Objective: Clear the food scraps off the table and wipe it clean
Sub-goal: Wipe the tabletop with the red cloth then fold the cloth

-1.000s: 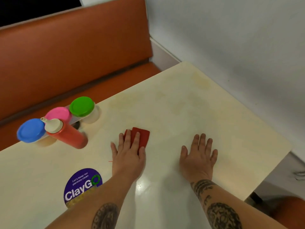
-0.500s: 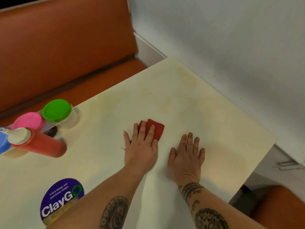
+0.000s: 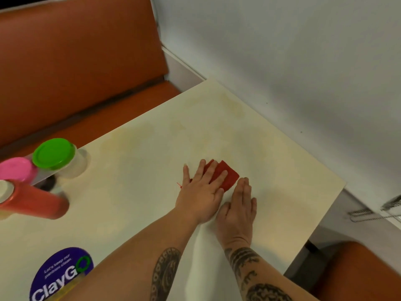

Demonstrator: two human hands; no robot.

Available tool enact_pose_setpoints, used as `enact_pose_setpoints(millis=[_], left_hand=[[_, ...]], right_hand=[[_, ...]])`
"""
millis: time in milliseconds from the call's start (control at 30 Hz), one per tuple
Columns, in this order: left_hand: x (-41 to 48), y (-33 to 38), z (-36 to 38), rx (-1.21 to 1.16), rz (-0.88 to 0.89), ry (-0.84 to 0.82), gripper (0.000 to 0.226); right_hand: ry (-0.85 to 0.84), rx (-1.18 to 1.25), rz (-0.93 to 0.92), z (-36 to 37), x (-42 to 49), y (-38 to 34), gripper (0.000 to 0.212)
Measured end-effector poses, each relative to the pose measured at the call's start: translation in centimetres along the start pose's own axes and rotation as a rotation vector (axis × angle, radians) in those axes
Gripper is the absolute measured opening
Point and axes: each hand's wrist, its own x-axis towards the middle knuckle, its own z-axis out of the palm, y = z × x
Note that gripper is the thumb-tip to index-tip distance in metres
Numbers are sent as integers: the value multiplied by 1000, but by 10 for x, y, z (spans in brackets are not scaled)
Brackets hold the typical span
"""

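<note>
Fingers on red cloth — "ClayGo" sticker

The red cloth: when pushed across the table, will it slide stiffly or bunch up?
Probably floppy: the red cloth lies folded flat, trailing a loose thread. Pressed flat by the left hand, it likely slides easily on the glossy table.

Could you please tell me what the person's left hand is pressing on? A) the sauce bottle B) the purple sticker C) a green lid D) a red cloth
D: the left hand lies flat, fingers straight, on the red cloth on the table.
</note>
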Motion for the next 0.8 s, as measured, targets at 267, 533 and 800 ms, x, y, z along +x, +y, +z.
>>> enact_pose_setpoints(millis=[267, 533, 800], left_hand=[[-78, -49, 8, -34, -107, 59, 58], [-61, -107, -10, -79, -626, 131, 62], [-47, -19, -3, -164, -575, 80, 63]], right_hand=[[-32, -66, -3, -3, 0, -3, 69], [-45, -208, -5, 3, 3, -8, 65], [-53, -226, 5, 2, 4, -4, 60]])
